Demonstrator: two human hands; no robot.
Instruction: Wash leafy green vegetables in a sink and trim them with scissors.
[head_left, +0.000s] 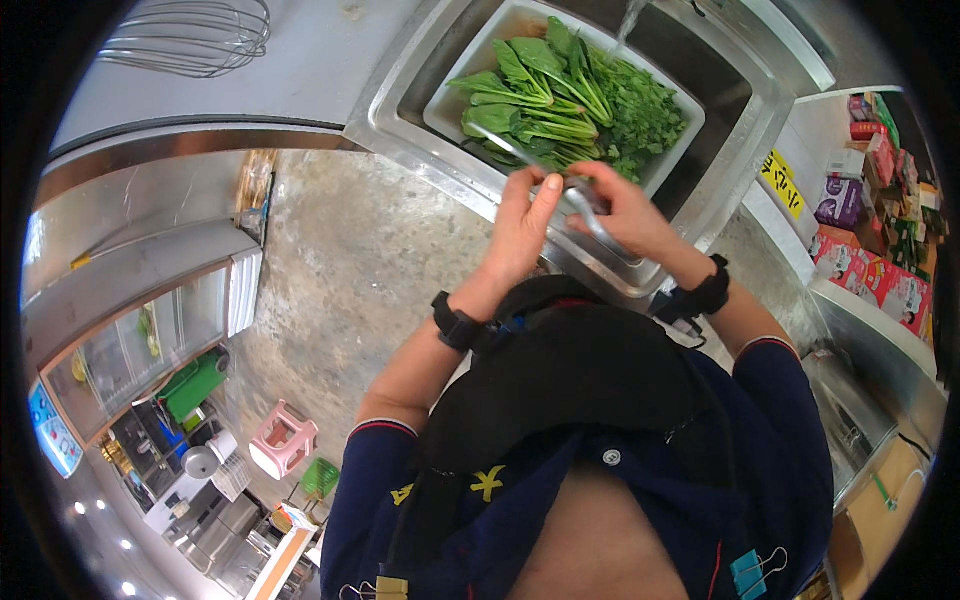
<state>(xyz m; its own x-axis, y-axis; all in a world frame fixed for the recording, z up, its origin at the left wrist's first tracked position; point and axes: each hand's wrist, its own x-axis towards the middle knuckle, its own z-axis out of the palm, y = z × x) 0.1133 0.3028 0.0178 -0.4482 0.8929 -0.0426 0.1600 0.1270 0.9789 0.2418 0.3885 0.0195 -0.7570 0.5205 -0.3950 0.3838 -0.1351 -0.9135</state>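
Both hands meet above the near rim of a stainless steel sink (427, 169). My left hand (521, 221) pinches a metal tool (504, 145) close to its narrow blade, which points up and left over the greens. Around the curved silver handle, my right hand (626, 217) is closed; motion blur and fingers hide the tool's exact kind. Beyond them, a white plastic basin (670, 161) sits in the sink. Bunches of leafy spinach (529, 67) with pinkish stem ends lie in its left and middle. Cilantro (645, 105) fills the right side. Running water (632, 21) falls at the basin's far edge.
A wire whisk (195, 37) rests on the pale counter (315, 45) at upper left. Stacked product boxes (874, 277) stand at right, near a yellow sign (784, 184) with writing. A glass-door cabinet (150, 337) and a pink plastic stool (285, 442) are at left on the concrete floor (352, 247).
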